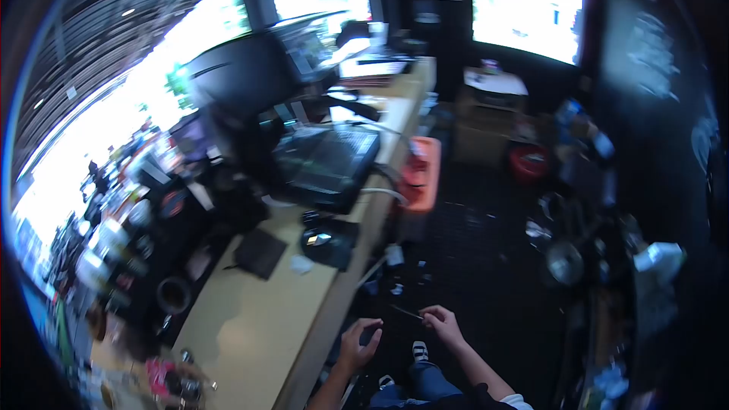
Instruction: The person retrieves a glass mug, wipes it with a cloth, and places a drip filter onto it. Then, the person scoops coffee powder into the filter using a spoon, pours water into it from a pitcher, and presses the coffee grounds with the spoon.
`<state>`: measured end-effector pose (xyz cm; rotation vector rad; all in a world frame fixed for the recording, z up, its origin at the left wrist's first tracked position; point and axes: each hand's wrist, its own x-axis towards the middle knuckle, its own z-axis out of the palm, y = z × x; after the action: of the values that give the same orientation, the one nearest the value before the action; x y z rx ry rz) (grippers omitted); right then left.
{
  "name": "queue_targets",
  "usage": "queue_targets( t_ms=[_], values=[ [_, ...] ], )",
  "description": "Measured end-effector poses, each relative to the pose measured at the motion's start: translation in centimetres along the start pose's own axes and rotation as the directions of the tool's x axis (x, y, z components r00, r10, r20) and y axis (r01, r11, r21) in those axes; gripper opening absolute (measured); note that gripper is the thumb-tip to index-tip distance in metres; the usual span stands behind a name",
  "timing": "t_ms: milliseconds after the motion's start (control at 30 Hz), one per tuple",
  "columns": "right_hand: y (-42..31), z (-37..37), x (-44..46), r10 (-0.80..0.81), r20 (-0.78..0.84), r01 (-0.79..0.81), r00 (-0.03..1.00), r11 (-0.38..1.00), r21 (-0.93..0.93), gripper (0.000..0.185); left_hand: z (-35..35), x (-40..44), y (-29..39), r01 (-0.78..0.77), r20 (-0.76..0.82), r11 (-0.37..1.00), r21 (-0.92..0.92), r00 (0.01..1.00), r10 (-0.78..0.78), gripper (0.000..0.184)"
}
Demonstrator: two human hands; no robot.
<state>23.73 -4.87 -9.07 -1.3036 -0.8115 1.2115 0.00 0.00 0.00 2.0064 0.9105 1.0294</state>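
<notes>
"Looking down, what is the biggest thing you see?"

"The dark floor [471,266]. Next comes the long counter [243,326], which runs up along the left side."

"What stands on it?"

"A big black screen [243,72]. I think it is set up high so people can see it without bending."

"And what comes after that?"

"An orange tub [430,175], just beside the counter. Maybe it is there to be easy to reach but out of the way."

"Now tell me about the person's left hand [357,347]."

"It is near the counter's edge. The thumb is well apart from the fingers, so it is wide, and I see nothing in it."

"And the right hand [444,324]?"

"That one is nearly closed. Its thumb and fingertips pinch one end of a thin stick [408,311]."

"Where is the stick, then?"

"Over the floor, between the two hands. Its free end pokes out to the left."

"Why pinch it like that?"

"It is so thin that fingertips may hold it best. It is too small and blurry to tell what it is."
</notes>
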Motion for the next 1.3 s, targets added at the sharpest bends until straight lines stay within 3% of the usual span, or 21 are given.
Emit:
queue_targets(
  t_ms=[67,133,267,333,367,400,433,467,500,567,600,767,833,867,933,967,1033,1133,1167,1233,1300],
  values=[
    [2.3,-3.0,-4.3,0.110,-0.179,-0.125,0.978,0.989,-0.075,0.017,2.5,-0.6,-2.5,0.109,0.245,0.991,-0.075,0.966,-0.087,0.033],
    [8.6,-9.7,-10.0,0.061,-0.345,-0.203,0.937,0.897,-0.393,0.020,7.3,-2.2,-2.8,0.079,0.432,0.997,0.013,0.898,-0.077,0.036],
    [14.4,-15.8,-23.9,0.332,-0.602,-0.688,0.726,0.343,-0.640,0.033,14.7,-6.9,-9.7,-0.033,0.767,0.989,0.145,0.635,-0.091,0.047],
    [18.0,-16.8,-29.3,0.633,-0.568,-0.833,0.526,0.251,-0.493,0.039,16.7,-8.5,-11.9,0.001,0.862,0.991,0.137,0.492,-0.119,0.045],
    [20.6,-17.0,-32.1,0.672,-0.547,-0.859,0.499,0.302,-0.413,0.042,17.7,-9.5,-12.4,0.138,0.868,0.980,0.143,0.459,-0.192,0.043],
    [32.1,-19.5,-34.7,0.773,-0.460,-0.874,0.437,0.243,-0.422,0.041,18.4,-10.0,-12.6,0.152,0.887,0.972,0.178,0.403,-0.225,0.041],
    [28.0,-16.9,-37.1,0.832,-0.484,-0.962,0.271,0.217,-0.166,0.038,19.2,-10.5,-13.2,0.091,0.915,0.974,0.210,0.333,-0.228,0.041],
    [27.6,-15.2,-40.8,0.832,-0.492,-0.967,0.256,0.223,-0.125,0.038,20.0,-10.9,-13.8,0.026,0.937,0.973,0.231,0.262,-0.230,0.041],
    [27.3,-13.6,-44.3,0.772,-0.541,-0.885,0.332,0.453,0.104,0.035,21.1,-11.1,-14.1,-0.023,0.952,0.968,0.251,0.185,-0.242,0.041],
    [27.7,-12.1,-49.1,0.605,-0.699,-0.432,0.382,0.786,0.443,0.031,24.3,-10.9,-14.3,-0.108,0.958,0.952,0.287,0.062,-0.281,0.041],
    [27.6,-12.5,-49.7,0.612,-0.706,-0.409,0.356,0.782,0.471,0.031,25.9,-10.9,-14.4,-0.149,0.954,0.943,0.299,0.007,-0.301,0.041],
    [36.2,-18.4,-49.4,0.667,-0.719,-0.732,0.194,0.586,0.346,0.033,36.2,-10.1,-14.9,-0.357,0.962,0.920,0.162,-0.151,-0.228,0.042],
    [33.6,-17.8,-49.6,0.550,-0.825,-0.650,0.128,0.675,0.349,0.035,40.8,-9.3,-14.7,-0.406,0.976,0.912,0.064,-0.163,-0.141,0.042],
    [34.9,-17.4,-49.4,0.569,-0.816,-0.644,0.106,0.664,0.379,0.035,43.2,-8.8,-14.3,-0.420,0.983,0.907,0.047,-0.141,-0.117,0.042],
    [39.7,-18.4,-49.0,0.666,-0.738,-0.573,0.108,0.648,0.502,0.027,46.4,-7.3,-4.3,-0.270,0.939,0.902,0.337,0.021,-0.344,0.039],
    [37.8,-18.4,-49.1,0.674,-0.733,-0.569,0.093,0.640,0.516,0.027,48.4,-7.3,-3.6,-0.249,0.967,0.934,0.255,0.039,-0.253,0.041],
    [33.1,-18.8,-48.3,0.629,-0.762,-0.650,0.150,0.644,0.404,0.024,52.3,-6.8,-1.6,-0.299,0.978,0.934,0.196,-0.006,-0.208,0.045],
    [32.4,-20.1,-47.4,0.673,-0.735,-0.487,0.078,0.670,0.561,0.026,58.4,-6.4,-0.6,-0.433,0.956,0.892,0.130,-0.182,-0.228,0.046],
    [32.0,-20.4,-47.3,0.682,-0.727,-0.476,0.073,0.665,0.576,0.026,59.8,-6.1,-0.9,-0.443,0.952,0.887,0.127,-0.195,-0.234,0.046],
    [29.8,-21.8,-47.1,0.749,-0.661,-0.391,0.046,0.622,0.678,0.032,63.3,-5.5,0.0,-0.462,0.890,0.856,0.233,-0.254,-0.380,0.043],
    [31.2,-23.9,-46.9,0.743,-0.668,-0.440,0.049,0.616,0.653,0.031,67.2,-4.9,-2.0,-0.511,0.902,0.854,0.102,-0.314,-0.295,0.039]
  ],
)
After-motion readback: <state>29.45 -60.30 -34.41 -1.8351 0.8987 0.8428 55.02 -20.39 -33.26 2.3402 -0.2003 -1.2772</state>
